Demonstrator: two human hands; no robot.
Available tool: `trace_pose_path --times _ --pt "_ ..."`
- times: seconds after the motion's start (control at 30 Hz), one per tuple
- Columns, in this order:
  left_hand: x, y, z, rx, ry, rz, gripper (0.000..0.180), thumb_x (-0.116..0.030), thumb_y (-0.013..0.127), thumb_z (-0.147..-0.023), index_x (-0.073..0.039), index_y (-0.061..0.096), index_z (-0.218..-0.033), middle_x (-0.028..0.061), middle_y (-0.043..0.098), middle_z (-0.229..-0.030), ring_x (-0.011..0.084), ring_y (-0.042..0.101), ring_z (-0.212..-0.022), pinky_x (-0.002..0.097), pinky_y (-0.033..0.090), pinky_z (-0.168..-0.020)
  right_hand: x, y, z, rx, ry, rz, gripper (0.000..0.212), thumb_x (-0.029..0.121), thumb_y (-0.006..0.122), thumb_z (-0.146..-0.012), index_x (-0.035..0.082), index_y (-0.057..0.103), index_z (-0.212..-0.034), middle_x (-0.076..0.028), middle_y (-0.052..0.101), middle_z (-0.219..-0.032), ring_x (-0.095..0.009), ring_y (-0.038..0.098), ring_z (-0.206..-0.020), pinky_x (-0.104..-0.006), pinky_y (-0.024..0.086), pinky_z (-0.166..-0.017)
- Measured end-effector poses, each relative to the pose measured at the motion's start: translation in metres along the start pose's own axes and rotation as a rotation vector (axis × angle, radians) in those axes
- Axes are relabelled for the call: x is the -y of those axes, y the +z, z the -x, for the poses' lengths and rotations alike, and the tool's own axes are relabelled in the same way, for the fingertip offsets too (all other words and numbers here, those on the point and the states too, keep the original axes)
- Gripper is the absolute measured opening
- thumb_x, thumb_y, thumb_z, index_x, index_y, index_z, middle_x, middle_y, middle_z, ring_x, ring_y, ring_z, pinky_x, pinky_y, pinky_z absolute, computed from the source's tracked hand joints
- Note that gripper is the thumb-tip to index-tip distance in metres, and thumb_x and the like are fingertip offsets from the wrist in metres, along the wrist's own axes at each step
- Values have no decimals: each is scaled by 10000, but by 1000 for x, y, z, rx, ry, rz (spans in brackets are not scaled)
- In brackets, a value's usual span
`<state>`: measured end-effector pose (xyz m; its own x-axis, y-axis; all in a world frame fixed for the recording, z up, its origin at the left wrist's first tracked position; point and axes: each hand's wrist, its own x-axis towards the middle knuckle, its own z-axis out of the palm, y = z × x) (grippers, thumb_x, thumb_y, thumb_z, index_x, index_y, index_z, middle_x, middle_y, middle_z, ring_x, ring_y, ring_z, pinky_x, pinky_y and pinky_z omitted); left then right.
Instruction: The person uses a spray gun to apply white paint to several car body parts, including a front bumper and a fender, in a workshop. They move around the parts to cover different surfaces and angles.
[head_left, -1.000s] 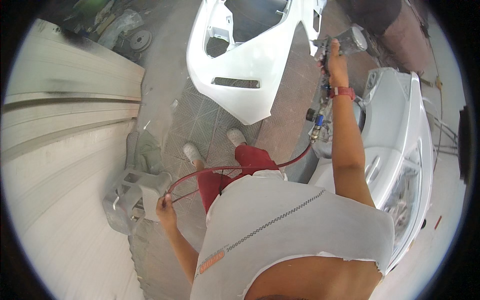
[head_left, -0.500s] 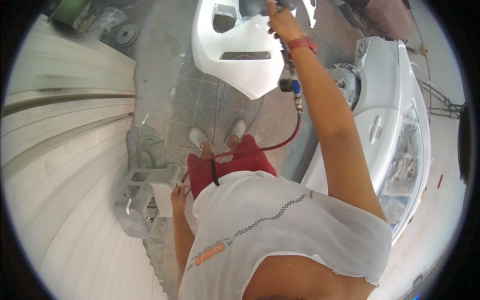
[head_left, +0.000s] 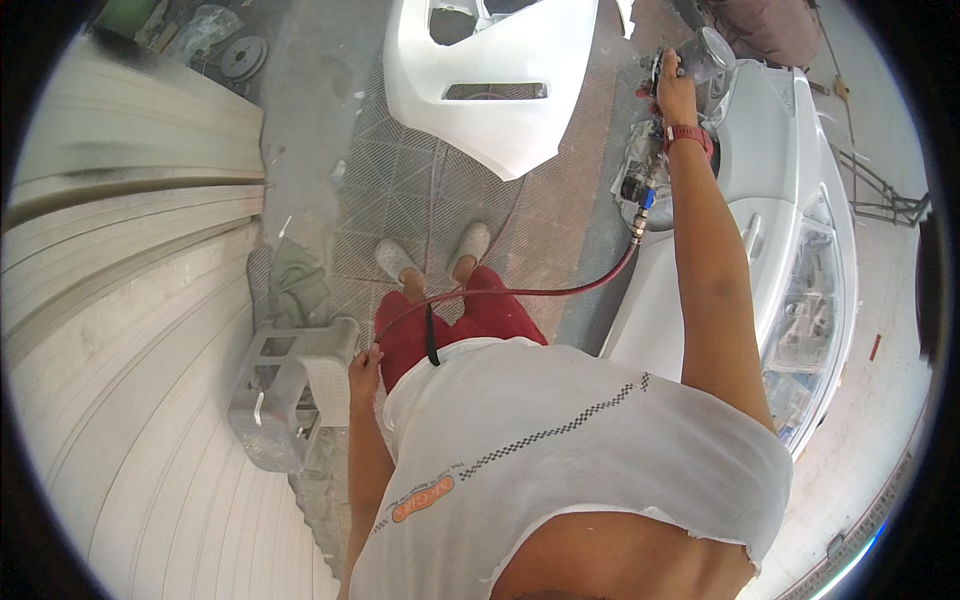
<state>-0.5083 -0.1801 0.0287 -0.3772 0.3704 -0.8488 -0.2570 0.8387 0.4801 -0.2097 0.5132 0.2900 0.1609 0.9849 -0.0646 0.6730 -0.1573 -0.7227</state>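
Stretched out to the far right, my right hand (head_left: 677,98) is closed on a spray gun (head_left: 708,52) with a clear cup. A red air hose (head_left: 560,291) joins it through a blue and metal fitting (head_left: 646,198) below my wrist, then loops left across my thighs. Down by my left hip, my left hand (head_left: 366,372) is closed on that hose. A white car bumper (head_left: 520,125) with a slot and larger openings stands in front of my feet, left of the gun. Close to the gun on its right is the white car body (head_left: 765,150).
A grey plastic stool (head_left: 335,380) stands by my left hand, a green cloth (head_left: 298,280) beyond it. Pale corrugated panels (head_left: 130,280) line the left side. Plastic-wrapped parts (head_left: 805,300) sit in the car's headlight area. A metal disc (head_left: 242,58) lies at the far left.
My right hand has swung right with the spray gun, from over the white bumper to beside the car body. The hose's fitting end followed. My left hand stays on the hose, hardly moved.
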Motion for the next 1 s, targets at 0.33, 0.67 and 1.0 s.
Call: trace_pose_path --times 0.33,0.67,1.0 --pt "11 -27 21 -109 -148 -17 499 -476 641 -1073 1 786 -1081 63 714 -922 176 605 -853 347 491 -799 32 120 94 218 -58 56 778 679 494 -1070 5 659 -719 -95 643 -585 -175 618 -475 -346 503 -494" --pt "32 -32 41 -186 -281 47 535 -521 626 -1071 -9 781 -1092 43 665 -905 142 544 -818 336 465 -758 53 165 134 459 -18 -77 766 655 528 -1057 -89 706 -1029 -148 702 -661 -229 671 -511 -354 546 -528" --pt "-6 -19 14 -56 -23 -64 498 -460 638 -1082 19 774 -1060 63 704 -904 168 614 -853 325 498 -809 -53 41 50 -23 104 12 789 683 469 -1074 -8 689 -763 -101 642 -576 -186 587 -433 -358 465 -454"
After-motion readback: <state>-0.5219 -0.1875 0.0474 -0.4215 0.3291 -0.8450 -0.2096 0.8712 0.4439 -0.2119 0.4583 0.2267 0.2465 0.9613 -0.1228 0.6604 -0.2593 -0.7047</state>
